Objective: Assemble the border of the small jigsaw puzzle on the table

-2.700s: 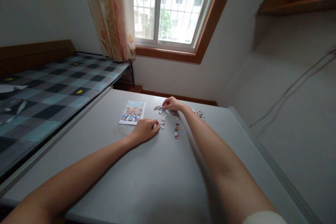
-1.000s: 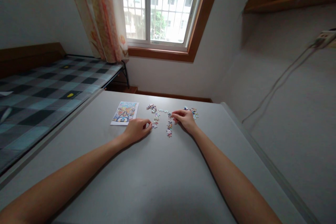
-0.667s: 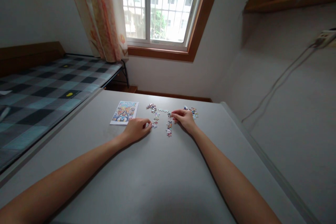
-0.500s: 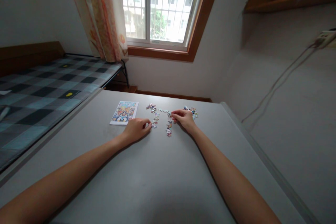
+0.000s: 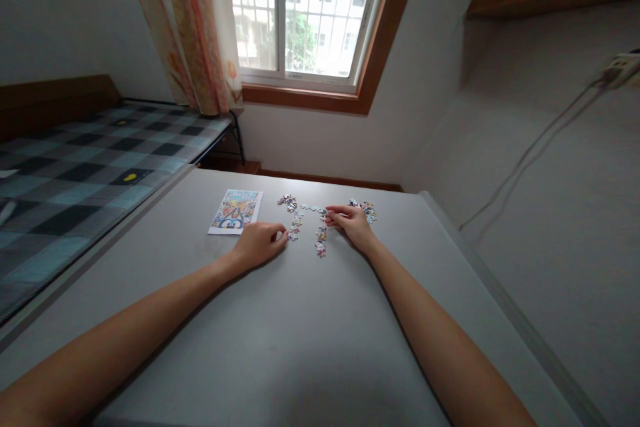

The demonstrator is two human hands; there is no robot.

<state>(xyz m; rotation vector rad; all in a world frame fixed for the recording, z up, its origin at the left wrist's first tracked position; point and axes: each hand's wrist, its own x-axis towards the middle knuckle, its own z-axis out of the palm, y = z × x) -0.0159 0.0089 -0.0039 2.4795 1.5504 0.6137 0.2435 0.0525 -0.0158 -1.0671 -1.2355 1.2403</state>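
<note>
On a grey table [image 5: 300,333] lie small colourful puzzle pieces in strips and clumps. My left hand [image 5: 257,243] rests on the table with fingers curled, its fingertips touching a short strip of joined pieces [image 5: 295,225]. My right hand [image 5: 353,221] lies beside another strip of pieces [image 5: 320,240], its thumb and fingers pinched at the strip's top end. A loose pile of pieces [image 5: 367,209] sits just behind the right hand. A small cluster of pieces [image 5: 287,201] lies farther back. A printed picture card [image 5: 235,211] lies flat to the left of my left hand.
A bed with a checked blue and black cover [image 5: 85,173] runs along the table's left edge. A window [image 5: 300,13] with a patterned curtain [image 5: 195,27] is behind. A white wall [image 5: 550,167] with a hanging cable borders the table's right side.
My right hand has come back from the far cluster to the top of the right strip. In the last second both hands have barely moved; the view tilted slightly.
</note>
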